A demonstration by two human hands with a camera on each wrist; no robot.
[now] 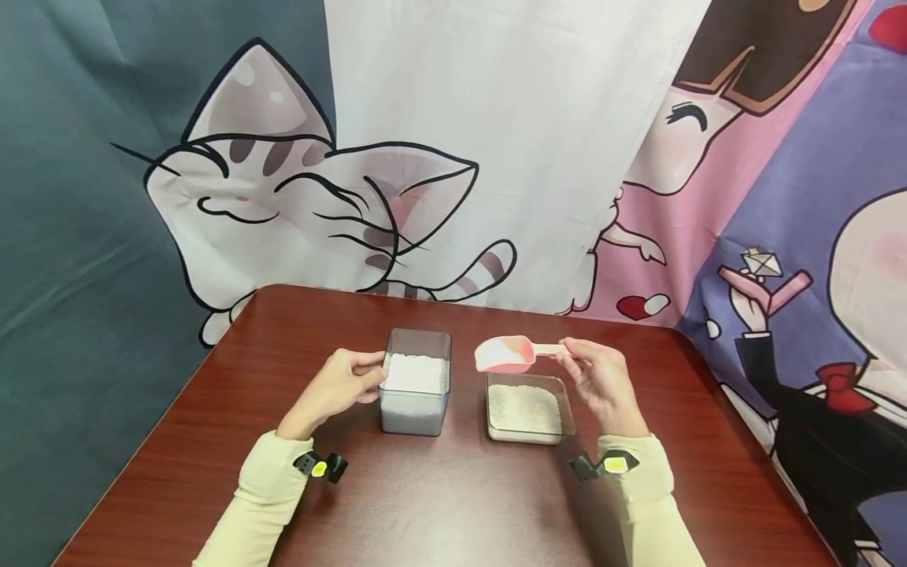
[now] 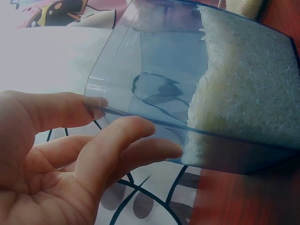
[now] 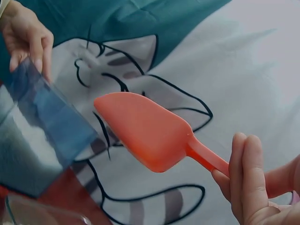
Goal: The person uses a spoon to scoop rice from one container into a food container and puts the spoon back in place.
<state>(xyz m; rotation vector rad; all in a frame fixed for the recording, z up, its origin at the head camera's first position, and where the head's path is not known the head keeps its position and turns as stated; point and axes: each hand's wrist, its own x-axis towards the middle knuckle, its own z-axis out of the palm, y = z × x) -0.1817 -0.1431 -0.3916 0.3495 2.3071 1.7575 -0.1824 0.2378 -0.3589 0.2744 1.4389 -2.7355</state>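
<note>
A tall clear blue-tinted container [image 1: 416, 413] partly filled with white rice [image 2: 248, 75] stands on the table. My left hand [image 1: 345, 384] pinches its upper rim at the left side, thumb at the edge and fingers against the outer wall. My right hand [image 1: 598, 379] grips the handle of a pink scoop [image 3: 145, 131], held level in the air. White grains [image 1: 505, 351] show in the scoop's bowl. Beneath it sits a low clear box [image 1: 568, 405] holding paler beige grains [image 1: 524, 407]; the scoop is above its back edge, apart from it.
Both containers stand on a dark red-brown wooden table [image 1: 425, 504], the tall one left and the low one right, with a gap between. A cartoon-printed cloth [image 1: 496, 142] hangs behind the table's far edge. Small cameras [image 1: 320, 467] are strapped to both wrists.
</note>
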